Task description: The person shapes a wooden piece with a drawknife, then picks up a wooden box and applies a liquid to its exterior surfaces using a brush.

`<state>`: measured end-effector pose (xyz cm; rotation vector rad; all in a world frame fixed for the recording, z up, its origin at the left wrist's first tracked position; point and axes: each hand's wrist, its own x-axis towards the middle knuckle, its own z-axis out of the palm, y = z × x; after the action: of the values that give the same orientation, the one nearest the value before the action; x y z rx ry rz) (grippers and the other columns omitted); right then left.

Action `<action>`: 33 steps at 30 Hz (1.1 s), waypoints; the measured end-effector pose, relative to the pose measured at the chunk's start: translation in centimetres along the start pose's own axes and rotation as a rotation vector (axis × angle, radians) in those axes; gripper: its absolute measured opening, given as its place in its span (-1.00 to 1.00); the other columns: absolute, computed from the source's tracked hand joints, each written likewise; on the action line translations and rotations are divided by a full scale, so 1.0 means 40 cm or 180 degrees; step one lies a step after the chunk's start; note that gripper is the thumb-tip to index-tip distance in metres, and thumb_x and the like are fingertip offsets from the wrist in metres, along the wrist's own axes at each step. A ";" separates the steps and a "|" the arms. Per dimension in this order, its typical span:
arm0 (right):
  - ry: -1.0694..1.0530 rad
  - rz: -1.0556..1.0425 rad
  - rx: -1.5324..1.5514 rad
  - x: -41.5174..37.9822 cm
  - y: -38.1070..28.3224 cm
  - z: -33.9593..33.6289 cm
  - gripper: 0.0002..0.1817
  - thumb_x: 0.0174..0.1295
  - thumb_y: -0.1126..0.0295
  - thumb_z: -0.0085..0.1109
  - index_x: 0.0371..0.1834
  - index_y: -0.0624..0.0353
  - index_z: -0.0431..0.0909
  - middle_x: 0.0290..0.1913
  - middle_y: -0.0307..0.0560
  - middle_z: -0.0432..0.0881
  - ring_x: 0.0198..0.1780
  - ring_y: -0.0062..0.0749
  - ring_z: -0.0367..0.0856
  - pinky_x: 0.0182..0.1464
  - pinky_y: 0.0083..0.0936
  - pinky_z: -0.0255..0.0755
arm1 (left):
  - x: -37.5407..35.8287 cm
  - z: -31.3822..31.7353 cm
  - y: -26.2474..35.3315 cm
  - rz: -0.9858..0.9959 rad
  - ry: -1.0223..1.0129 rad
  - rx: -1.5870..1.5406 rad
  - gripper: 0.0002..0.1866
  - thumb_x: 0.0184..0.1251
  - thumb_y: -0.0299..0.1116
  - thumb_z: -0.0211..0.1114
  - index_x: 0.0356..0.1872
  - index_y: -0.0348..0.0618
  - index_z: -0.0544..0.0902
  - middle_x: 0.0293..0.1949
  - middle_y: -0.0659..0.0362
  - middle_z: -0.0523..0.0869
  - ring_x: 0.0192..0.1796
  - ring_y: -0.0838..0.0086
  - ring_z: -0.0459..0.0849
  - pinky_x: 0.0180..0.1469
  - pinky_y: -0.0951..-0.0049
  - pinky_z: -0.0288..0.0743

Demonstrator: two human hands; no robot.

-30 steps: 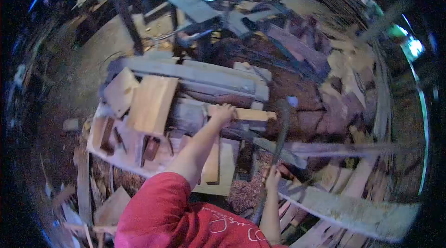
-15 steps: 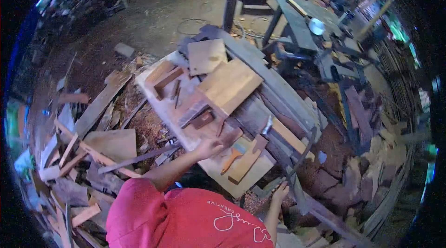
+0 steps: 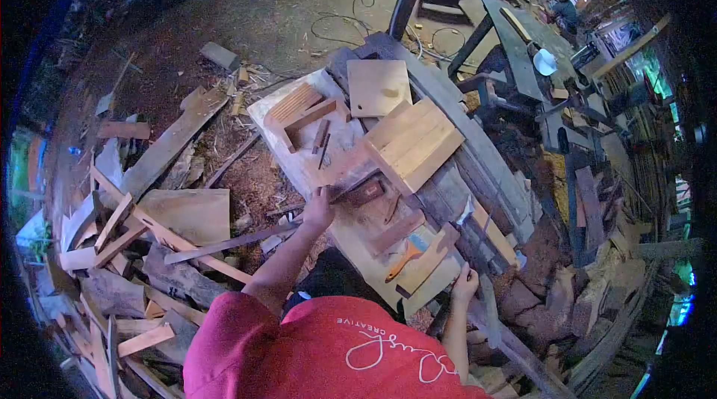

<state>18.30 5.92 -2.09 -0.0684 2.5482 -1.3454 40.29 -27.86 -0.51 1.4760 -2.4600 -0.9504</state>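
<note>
My left hand (image 3: 319, 210) is at the left edge of the low work table (image 3: 347, 242), its fingers closed at the near end of a dark thin strip (image 3: 355, 186). Beside the strip lies a small dark-brown wooden block (image 3: 367, 192). My right hand (image 3: 464, 285) is closed near the table's right front corner; what it holds, if anything, is too small to tell. Between the hands lie a reddish wood piece (image 3: 397, 231), an orange-handled brush (image 3: 404, 262) and a notched board (image 3: 431, 261). A pale wooden box (image 3: 416, 144) stands farther back.
A flat square board (image 3: 379, 87), a wooden frame (image 3: 317, 121) and a ridged block (image 3: 293, 104) lie at the back. Offcuts (image 3: 190, 216) cover the ground at left. A metal-topped table (image 3: 515, 55) stands at back right; a person (image 3: 564, 12) is beyond it.
My left hand has moved forward from beside the reddish wood piece to the dark strip. My right hand has come up to the table corner. The view has shifted.
</note>
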 end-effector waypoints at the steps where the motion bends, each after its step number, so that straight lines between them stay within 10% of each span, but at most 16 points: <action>1: 0.0022 0.0007 -0.0027 -0.009 -0.013 0.002 -0.65 0.05 0.16 -0.01 -0.50 0.31 0.38 -0.58 -0.12 0.41 -0.52 -0.46 0.33 -0.42 -0.53 0.23 | 0.016 0.002 -0.003 0.0066 -0.0201 0.0306 -0.49 -0.12 -0.43 0.09 -0.04 -0.24 0.22 -0.11 -0.05 0.34 -0.10 0.10 0.38 -0.13 0.28 0.35; 6: 0.0217 -0.0528 -0.0396 -0.019 -0.024 0.030 -0.68 0.08 0.16 -0.04 -0.61 0.20 0.34 -0.75 -0.32 0.29 -0.74 -0.68 0.24 -0.72 -0.72 0.13 | 0.074 0.045 -0.021 0.0296 -0.0544 0.1309 -0.48 -0.10 -0.41 0.05 0.00 -0.21 0.17 -0.11 0.01 0.34 -0.03 0.22 0.34 -0.14 0.33 0.37; 15: 0.0125 -0.0323 -0.0437 -0.094 -0.162 0.033 -0.65 0.04 0.13 0.01 -0.54 0.26 0.40 -0.70 -0.26 0.36 -0.67 -0.62 0.31 -0.63 -0.64 0.20 | 0.124 -0.024 -0.026 0.0667 -0.0846 0.1206 -0.36 -0.21 -0.19 0.24 -0.04 -0.20 0.21 -0.16 -0.02 0.38 -0.05 0.16 0.35 -0.13 0.27 0.36; 27: 0.0453 0.0065 0.0099 -0.173 -0.181 0.033 -0.66 0.01 0.14 0.04 -0.54 0.27 0.39 -0.69 -0.24 0.35 -0.70 -0.62 0.33 -0.67 -0.68 0.19 | 0.155 -0.227 -0.014 0.0730 -0.1130 -0.1848 -0.53 -0.21 -0.35 0.33 -0.27 -0.34 0.31 -0.39 0.03 0.50 -0.34 0.44 0.48 -0.30 0.45 0.36; 33: 0.0411 0.0265 0.0327 -0.166 -0.058 0.006 -0.68 0.08 0.19 -0.05 -0.41 0.31 0.37 -0.63 -0.25 0.35 -0.61 -0.64 0.31 -0.59 -0.69 0.21 | 0.059 -0.385 0.053 0.0489 0.0225 -0.2074 -0.81 -0.01 -0.43 0.15 -0.40 -0.30 0.38 -0.45 0.17 0.46 -0.37 0.61 0.41 -0.34 0.61 0.32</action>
<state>24.60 5.46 1.05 0.1468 2.5485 -1.4904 43.66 -36.08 12.45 1.0561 -1.8955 -1.4453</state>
